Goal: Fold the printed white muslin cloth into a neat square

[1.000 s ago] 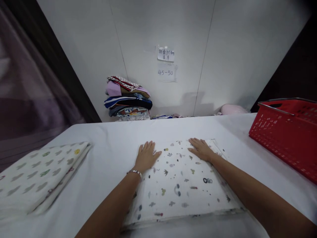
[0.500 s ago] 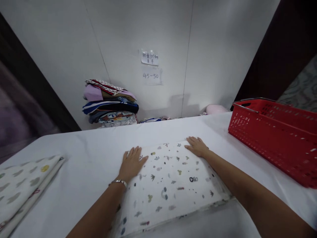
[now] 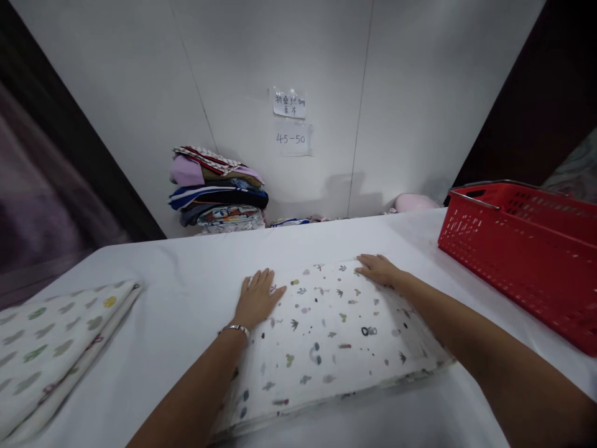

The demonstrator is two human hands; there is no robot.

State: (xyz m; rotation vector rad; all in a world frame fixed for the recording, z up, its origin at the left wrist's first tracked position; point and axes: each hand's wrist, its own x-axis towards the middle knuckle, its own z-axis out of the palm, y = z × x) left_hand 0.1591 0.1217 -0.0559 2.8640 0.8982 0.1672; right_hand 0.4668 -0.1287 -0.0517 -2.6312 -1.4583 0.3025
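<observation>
A folded white cloth (image 3: 321, 342) with small printed cacti, rainbows and leaves lies flat on the white-covered table (image 3: 181, 298) in front of me. My left hand (image 3: 256, 298) rests on its far left corner, palm down and fingers apart; a silver bracelet circles that wrist. At the far right corner, my right hand (image 3: 379, 270) lies flat with its fingers stretched out and thumb apart. Both hands press on the cloth's top layer without gripping it. The right forearm passes over the cloth's right edge.
Another folded cloth (image 3: 60, 342) with cloud shapes lies at the left. A red plastic basket (image 3: 522, 249) with metal handles stands at the right. Behind the table are a pile of folded fabrics (image 3: 219, 190) and a pink bundle (image 3: 415, 202). Paper signs (image 3: 291, 138) hang on the wall.
The whole view has shifted slightly, so things appear a little farther right. Both hands stay at the cloth's far corners, and the right hand looks turned slightly more inward.
</observation>
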